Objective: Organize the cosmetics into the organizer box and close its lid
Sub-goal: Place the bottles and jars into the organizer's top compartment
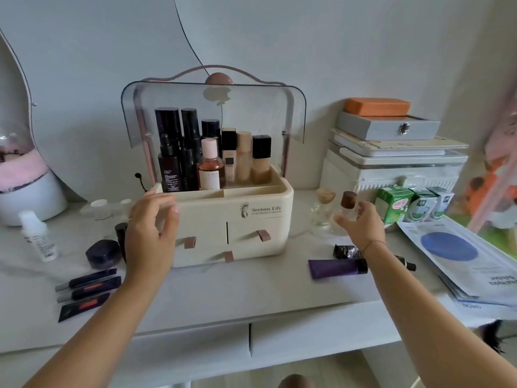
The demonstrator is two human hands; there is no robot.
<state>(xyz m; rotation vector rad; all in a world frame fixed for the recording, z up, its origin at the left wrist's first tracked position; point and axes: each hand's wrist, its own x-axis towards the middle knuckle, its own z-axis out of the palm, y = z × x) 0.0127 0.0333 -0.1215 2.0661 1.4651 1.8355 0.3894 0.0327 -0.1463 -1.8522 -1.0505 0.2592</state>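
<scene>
**Hands flanked the open organizer**

Your right hand (359, 224) curled, fingers spread, around a brown-capped glass bottle (347, 210) toward the desk's (223, 289) back right; a firm grasp could not be confirmed. Your left hand (151, 231) lay wide against the organizer box (237, 219), mid-desk, lid (212, 107) raised. A purple tube (337, 268) lay near the front edge.

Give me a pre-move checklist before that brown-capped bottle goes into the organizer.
1. Lid raised clear of the top tray: ok.
2. Free slot in front tray compartment: ok.
3. Right hand closed firmly on brown-capped bottle: cannot tell; fingers are around it.
4. Left hand steadying the organizer: cannot tell; it is at the left corner.
5. Neighbouring clear bottle safe from knocks: not ok; very close.
</scene>
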